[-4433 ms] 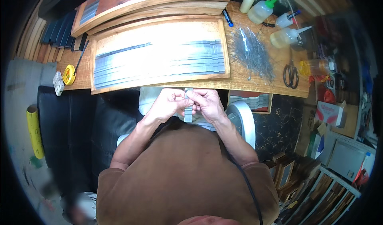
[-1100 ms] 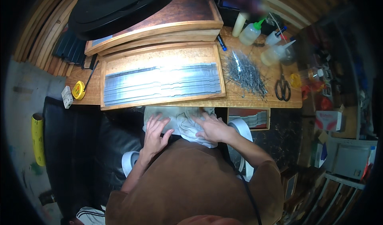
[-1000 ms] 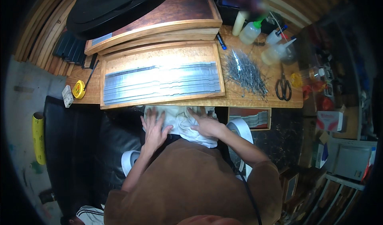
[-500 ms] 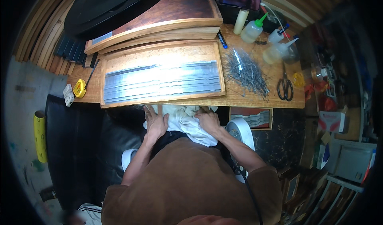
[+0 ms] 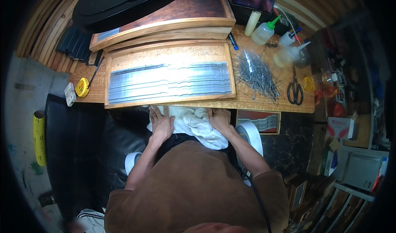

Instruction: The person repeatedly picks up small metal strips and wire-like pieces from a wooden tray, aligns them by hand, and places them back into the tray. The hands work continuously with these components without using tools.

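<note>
A crumpled white cloth (image 5: 194, 121) lies across my lap, just below the table's front edge. On its left side rests my left hand (image 5: 162, 125), fingers spread and stretched toward the table. My right hand (image 5: 219, 118) is at the cloth's right side, its fingers bent into the fabric; their tips are partly hidden. Directly ahead, a shallow wooden tray (image 5: 198, 47) holds rows of thin grey metal strips (image 5: 169, 82) with stepped edges, lit brightly in the middle.
Stacked wooden trays (image 5: 173, 35) stand behind, under a black lamp head (image 5: 123, 6). A heap of thin wires (image 5: 258, 76), black scissors (image 5: 295, 92), squeeze bottles (image 5: 263, 34) and a blue marker (image 5: 233, 42) lie at right. A yellow tape measure (image 5: 82, 87) sits left. Below is a drawer (image 5: 260, 121).
My right hand has moved slightly right and toward the table edge, and the cloth's folds have shifted with it. My left hand stays nearly in place. The view has tilted slightly.
</note>
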Demonstrator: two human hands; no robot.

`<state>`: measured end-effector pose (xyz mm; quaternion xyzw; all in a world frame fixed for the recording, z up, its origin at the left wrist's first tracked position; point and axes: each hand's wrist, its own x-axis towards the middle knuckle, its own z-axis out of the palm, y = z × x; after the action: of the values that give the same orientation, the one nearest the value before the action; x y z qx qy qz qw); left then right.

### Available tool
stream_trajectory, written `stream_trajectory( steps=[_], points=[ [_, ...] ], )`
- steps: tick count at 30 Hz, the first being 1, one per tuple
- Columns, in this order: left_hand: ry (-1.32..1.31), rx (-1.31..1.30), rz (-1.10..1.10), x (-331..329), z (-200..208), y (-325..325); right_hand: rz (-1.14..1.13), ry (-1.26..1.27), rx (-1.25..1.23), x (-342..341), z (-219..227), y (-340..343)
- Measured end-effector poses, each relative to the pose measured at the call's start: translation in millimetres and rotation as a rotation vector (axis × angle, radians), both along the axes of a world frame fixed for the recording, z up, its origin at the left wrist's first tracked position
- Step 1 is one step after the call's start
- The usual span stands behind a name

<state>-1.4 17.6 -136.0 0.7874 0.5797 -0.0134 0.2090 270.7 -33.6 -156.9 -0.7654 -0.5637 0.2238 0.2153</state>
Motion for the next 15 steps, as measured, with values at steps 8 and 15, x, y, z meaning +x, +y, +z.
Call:
stream_trajectory(
  steps=[8,15],
  points=[
    [-0.008,0.006,0.010,0,0,1,0.132,-0.063,-0.084,1,25,-7],
    [-0.099,-0.049,-0.128,-19,48,0,0.373,-0.319,-0.200,-12,113,-33]
  ],
)
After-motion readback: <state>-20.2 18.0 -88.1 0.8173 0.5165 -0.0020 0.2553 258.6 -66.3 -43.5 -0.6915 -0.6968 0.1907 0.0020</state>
